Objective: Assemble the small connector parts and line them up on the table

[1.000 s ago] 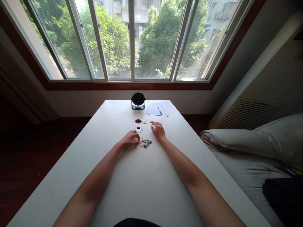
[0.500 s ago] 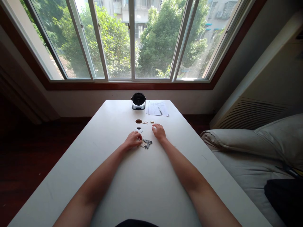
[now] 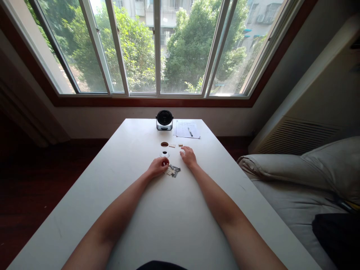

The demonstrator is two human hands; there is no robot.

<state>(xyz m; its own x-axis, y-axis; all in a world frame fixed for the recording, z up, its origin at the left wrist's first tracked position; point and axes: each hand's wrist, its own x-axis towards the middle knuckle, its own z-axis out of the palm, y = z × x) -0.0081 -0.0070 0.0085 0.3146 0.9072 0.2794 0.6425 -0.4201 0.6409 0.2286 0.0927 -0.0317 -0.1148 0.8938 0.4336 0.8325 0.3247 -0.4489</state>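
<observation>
My left hand (image 3: 159,167) is at the left edge of a small pile of grey and tan building bricks (image 3: 174,171). Thumb and fingers curl together in a pinch there, and whatever is between them is too small to make out. To the right of the pile my right hand (image 3: 188,155) rests low over the table, its fingers loosely bent and apart, with nothing visible in them. Just beyond its fingertips lies a small tan brick piece (image 3: 180,145). A flat tan studded piece (image 3: 172,145) lies a little to the left of that.
On the white table (image 3: 168,225) are a round hole (image 3: 164,144) and a white ring-shaped cover (image 3: 164,154). A black fan-like device (image 3: 164,120) stands at the far edge, beside paper sheets (image 3: 184,129) with a pen (image 3: 190,131). A cushioned seat (image 3: 284,195) adjoins on the right.
My left hand has lifted slightly off the pile, its fingers drawn closer together. The right hand has barely moved.
</observation>
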